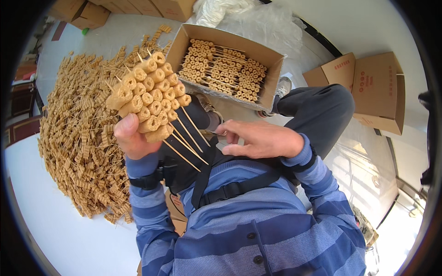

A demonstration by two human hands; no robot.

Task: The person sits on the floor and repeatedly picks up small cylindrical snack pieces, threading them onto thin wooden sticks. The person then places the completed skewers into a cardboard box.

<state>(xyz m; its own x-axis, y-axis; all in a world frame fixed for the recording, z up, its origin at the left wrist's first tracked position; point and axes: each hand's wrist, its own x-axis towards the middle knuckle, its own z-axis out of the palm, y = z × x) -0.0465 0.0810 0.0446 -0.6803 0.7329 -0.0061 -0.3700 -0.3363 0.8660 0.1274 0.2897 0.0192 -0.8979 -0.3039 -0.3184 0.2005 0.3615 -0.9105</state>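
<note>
Skewers (149, 99) of tan ring-shaped pieces fan upward from the left hand (133, 138), which is raised with fingers clenched around the sticks, just left of the open cardboard box (269, 60). Below that box, the right hand (260, 139) hovers flat, fingers loose, holding nothing.

Left hand (131, 138) grips skewer bundle (149, 94); right hand (260, 139) empty.

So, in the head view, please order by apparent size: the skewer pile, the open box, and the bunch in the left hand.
1. skewer pile
2. open box
3. bunch, though it is nearest the camera, so its rank against the box is unsure.
</note>
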